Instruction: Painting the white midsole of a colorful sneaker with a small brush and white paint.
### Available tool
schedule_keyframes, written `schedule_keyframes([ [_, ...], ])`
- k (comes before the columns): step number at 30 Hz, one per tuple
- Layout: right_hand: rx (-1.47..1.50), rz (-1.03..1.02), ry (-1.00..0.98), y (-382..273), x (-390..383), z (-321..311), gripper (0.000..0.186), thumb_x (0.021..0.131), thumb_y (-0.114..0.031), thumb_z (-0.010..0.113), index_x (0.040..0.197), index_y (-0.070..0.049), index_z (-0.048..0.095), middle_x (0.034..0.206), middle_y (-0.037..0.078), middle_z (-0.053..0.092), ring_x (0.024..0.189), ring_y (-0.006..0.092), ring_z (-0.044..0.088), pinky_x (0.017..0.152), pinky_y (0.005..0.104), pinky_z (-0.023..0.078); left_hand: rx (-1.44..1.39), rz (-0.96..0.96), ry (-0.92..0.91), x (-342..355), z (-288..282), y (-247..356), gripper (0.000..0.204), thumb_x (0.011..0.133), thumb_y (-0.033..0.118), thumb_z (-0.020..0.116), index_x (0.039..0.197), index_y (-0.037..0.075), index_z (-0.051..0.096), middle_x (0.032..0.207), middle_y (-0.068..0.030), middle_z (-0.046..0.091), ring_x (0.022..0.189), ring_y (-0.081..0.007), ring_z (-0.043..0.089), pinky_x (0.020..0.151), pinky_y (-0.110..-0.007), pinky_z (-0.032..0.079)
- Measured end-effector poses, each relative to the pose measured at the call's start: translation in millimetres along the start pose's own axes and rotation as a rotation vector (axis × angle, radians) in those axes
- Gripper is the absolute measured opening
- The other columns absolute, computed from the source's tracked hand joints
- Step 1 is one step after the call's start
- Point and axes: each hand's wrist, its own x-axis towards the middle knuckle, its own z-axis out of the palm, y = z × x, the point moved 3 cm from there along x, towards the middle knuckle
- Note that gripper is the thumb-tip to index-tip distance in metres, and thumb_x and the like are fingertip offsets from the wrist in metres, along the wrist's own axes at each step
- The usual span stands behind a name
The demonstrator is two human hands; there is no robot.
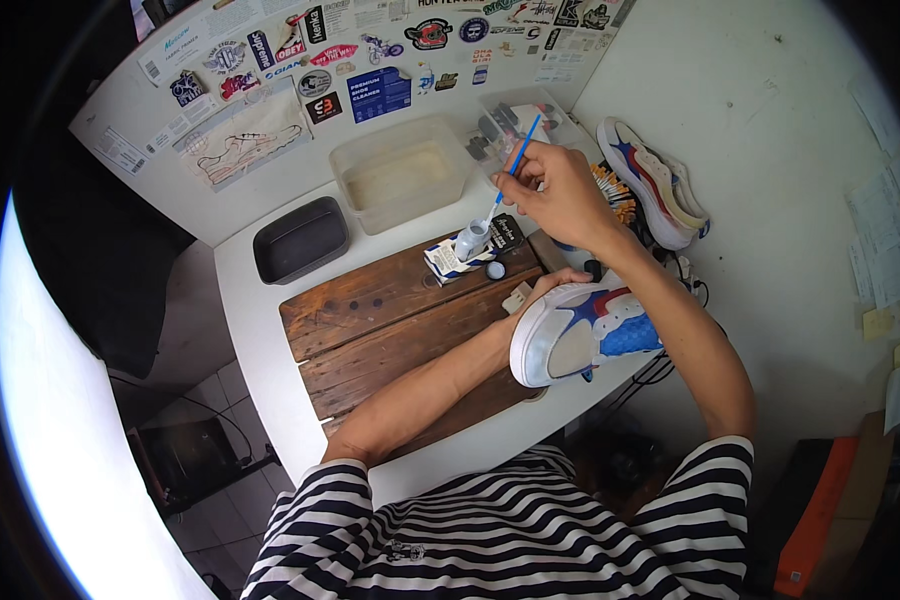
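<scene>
My right hand is closed around a thin blue paintbrush, its tip pointing down at the mouth of a small open bottle. That bottle stands in a white and blue holder on the wooden board. With my left hand I grip a white, blue and red sneaker from its far side, the toe turned to the left. The shoe hides part of my left fingers. Beside the bottle lies a small round cap.
A dark tray and a cloudy plastic tub stand behind the wooden board. A second sneaker leans against the right wall, near a clear bin. Stickers cover the back panel. Cables hang at the right edge.
</scene>
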Motion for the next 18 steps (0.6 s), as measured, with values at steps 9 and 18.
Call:
schedule_keyframes([
  [9,0.46,-0.032,0.067,-33,-32,-54,0.012,0.099,-0.008,0.066,0.099,0.004,0.065,0.082,0.013,0.073,0.066,0.0117,0.065,0.064,0.0259,0.052,0.054,0.027,0.055,-20,22,7,0.042,0.089,0.038,0.066,0.117,0.006,0.066,0.102,-0.014,0.073,0.083,-0.0274,0.069,0.077,-0.038,0.058],
  [18,0.656,-0.105,0.188,-53,-157,-87,0.01,0.1,-0.004,0.062,0.101,0.004,0.057,0.085,0.016,0.07,0.071,0.0155,0.068,0.08,0.0331,0.061,0.024,0.027,0.026,-59,73,24,0.054,0.097,0.045,0.05,0.125,0.001,0.064,0.108,-0.0187,0.07,0.087,-0.0321,0.069,0.088,-0.043,0.056],
])
